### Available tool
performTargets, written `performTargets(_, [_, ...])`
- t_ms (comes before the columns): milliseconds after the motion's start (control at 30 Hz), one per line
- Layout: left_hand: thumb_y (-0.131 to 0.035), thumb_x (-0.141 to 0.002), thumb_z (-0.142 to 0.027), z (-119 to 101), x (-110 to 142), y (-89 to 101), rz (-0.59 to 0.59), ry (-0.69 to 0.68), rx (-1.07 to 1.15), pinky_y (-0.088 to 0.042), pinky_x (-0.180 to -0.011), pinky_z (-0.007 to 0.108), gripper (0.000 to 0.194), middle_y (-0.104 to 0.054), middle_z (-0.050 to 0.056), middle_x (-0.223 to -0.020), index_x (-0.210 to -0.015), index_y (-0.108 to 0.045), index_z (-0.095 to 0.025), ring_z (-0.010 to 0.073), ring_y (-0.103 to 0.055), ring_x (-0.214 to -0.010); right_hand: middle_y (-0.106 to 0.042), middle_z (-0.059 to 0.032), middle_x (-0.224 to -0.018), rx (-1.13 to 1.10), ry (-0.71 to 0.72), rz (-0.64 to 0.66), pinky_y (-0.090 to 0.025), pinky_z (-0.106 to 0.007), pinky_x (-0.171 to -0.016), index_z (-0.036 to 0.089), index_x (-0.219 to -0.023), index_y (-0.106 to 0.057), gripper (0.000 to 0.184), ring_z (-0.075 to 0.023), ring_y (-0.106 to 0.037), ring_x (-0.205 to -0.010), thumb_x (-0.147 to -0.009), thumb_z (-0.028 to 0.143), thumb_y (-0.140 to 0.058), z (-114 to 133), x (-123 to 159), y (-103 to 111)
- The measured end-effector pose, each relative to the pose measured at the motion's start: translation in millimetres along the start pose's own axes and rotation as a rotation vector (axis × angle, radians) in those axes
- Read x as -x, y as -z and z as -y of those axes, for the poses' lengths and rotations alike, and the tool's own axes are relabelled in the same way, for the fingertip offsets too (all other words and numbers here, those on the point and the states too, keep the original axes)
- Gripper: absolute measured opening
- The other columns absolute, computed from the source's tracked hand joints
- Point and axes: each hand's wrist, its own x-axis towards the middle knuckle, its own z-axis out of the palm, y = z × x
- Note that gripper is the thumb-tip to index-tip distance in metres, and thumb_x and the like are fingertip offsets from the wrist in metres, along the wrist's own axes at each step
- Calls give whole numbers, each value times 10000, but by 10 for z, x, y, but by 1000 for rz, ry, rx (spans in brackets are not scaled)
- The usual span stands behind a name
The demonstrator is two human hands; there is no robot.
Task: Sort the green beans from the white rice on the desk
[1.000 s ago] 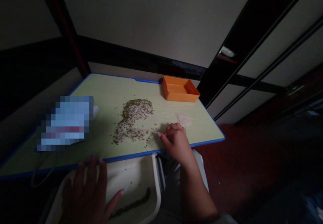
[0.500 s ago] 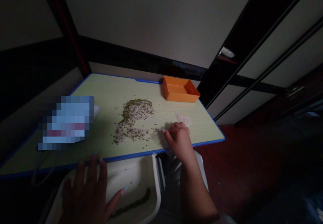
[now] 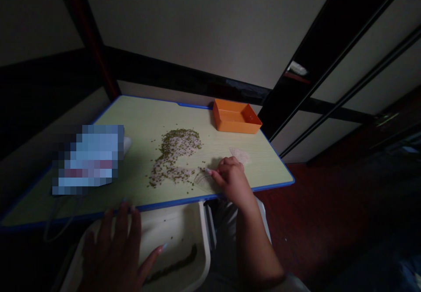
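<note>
Across a dim room, on a pale blue-edged tabletop (image 3: 141,112), the right hand (image 3: 233,178) has its fingers curled around what looks like a clear ridged piece (image 3: 205,182), while the left hand (image 3: 113,243), fingers loosely spread and grasping nothing visible, lies over a white bin (image 3: 206,257) at the near edge. Just beyond the clear piece spreads a mixed heap of green beans and pale grains (image 3: 179,145); past the right knuckles lies a small pale pile (image 3: 241,155), and farther back sits an orange box (image 3: 238,126).
</note>
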Motion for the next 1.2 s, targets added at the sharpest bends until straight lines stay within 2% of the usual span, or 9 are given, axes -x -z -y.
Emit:
performTargets(167, [-591, -856, -467, 16, 2, -24, -17, -5, -5, -302, -1183, 795, 952, -192, 237, -1686, -1599, -83, -155, 452, -160, -1579, -668, -54, -861, 24, -7, -7, -365, -352, -862, 186, -667, -684, 273, -212, -542, -918, -927, 256, -734, 7, -44, 6])
performTargets(367, [-603, -856, -446, 17, -22, -18, -33, -42, -29, -308, -1185, 780, 946, -203, 272, -1675, -1591, -108, -115, 446, -131, -1586, -678, -63, -876, 39, 4, 31, -363, -348, -854, 180, -691, -706, 266, -215, -539, -930, -934, 285, -735, 32, -156, -38])
performTargets(467, [-588, -865, -435, 17, -21, -9, -21, -43, -40, -294, -1190, 781, 935, -200, 287, -1670, -1586, -102, -92, 437, -101, -1593, -680, -67, -889, 45, 30, 52, -359, -350, -858, 176, -712, -714, 277, -219, -540, -943, -943, 328, -729, 27, -199, -46])
performTargets(600, [-546, -883, -447, 12, -10, -12, -24, -16, -34, -294, -1197, 771, 901, -184, 256, -1683, -1588, -97, -110, 401, -68, -1604, -675, -70, -903, 50, 75, 75, -351, -351, -855, 181, -715, -707, 319, -224, -527, -955, -949, 398, -715, 16, -238, -37])
performTargets(733, [-563, -878, -445, 6, -14, -3, -14, -15, -36, -315, -1183, 774, 908, -197, 263, -1677, -1585, -106, -105, 405, -73, -1603, -672, -74, -903, 46, 113, 91, -354, -353, -857, 180, -722, -702, 358, -219, -526, -941, -977, 428, -667, 31, -267, -25])
performTargets(1200, [-572, -870, -432, -25, -15, 2, 2, -7, -18, -268, -1210, 770, 918, -178, 255, -1687, -1585, -105, -94, 413, -81, -1601, -662, -73, -896, 43, 137, 113, -371, -357, -870, 177, -704, -698, 355, -212, -530, -932, -968, 413, -685, 48, -224, 0])
